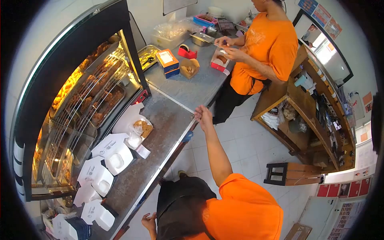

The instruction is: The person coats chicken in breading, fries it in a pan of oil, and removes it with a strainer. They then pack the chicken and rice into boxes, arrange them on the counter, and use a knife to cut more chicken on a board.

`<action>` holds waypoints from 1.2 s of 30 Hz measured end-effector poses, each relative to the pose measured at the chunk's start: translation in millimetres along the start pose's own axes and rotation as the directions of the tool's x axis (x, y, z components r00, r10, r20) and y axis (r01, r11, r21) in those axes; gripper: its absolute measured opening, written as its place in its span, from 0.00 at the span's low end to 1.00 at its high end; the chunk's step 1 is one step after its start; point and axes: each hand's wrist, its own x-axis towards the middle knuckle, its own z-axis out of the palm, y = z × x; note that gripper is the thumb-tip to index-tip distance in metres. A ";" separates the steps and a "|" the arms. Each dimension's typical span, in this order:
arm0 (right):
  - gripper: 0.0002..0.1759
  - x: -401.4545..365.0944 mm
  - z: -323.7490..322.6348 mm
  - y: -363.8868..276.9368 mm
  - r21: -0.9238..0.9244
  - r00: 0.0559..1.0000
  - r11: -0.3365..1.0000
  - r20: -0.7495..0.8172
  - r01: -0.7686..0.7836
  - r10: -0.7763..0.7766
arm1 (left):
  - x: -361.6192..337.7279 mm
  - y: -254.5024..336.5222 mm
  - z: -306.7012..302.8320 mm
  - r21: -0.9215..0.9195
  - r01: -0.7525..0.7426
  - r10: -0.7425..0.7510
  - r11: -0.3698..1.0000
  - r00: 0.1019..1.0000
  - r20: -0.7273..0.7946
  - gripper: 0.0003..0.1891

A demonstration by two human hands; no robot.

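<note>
My right hand [204,117] reaches to the metal-edged corner of the counter [172,120], its fingers loosely bent and apart, with nothing visible in them. Low in the view, my left hand [149,222] hangs beside the counter's front edge, fingers half curled and apart, apparently holding nothing. Along the counter stand several white takeaway boxes with their lids up. The farthest box [127,118] contains fried food [146,129] and a white tub [134,141]. A nearer box [119,161] has a white tub in it. A small pale packet [143,151] lies by the farthest box.
A glass food warmer [80,92] with trays of fried food lines the left. A co-worker [264,48] in orange stands at the far counter, hands over a red-and-white box [220,61]. An orange box [167,59] and wooden shelves [304,108] stand nearby.
</note>
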 end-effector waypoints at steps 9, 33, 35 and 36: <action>0.15 -13.9 2.4 -29.4 0.316 0.993 0.948 0.120 -0.028 -0.010 | -28.8 -32.3 3.3 0.065 0.111 -0.103 0.992 0.988 -0.111 0.17; 0.14 -51.1 2.6 26.8 0.093 0.971 0.977 0.166 -0.190 0.173 | -33.1 -43.9 27.1 0.068 0.121 -0.116 0.990 0.991 -0.070 0.15; 0.14 -61.8 -0.8 37.3 0.065 0.969 0.979 0.171 -0.191 0.178 | -33.2 -43.2 30.5 0.069 0.119 -0.115 0.990 0.991 -0.068 0.15; 0.14 -63.8 -2.8 38.7 0.037 0.968 0.981 0.173 -0.193 0.184 | -34.2 -42.6 31.8 0.067 0.124 -0.120 0.990 0.991 -0.066 0.15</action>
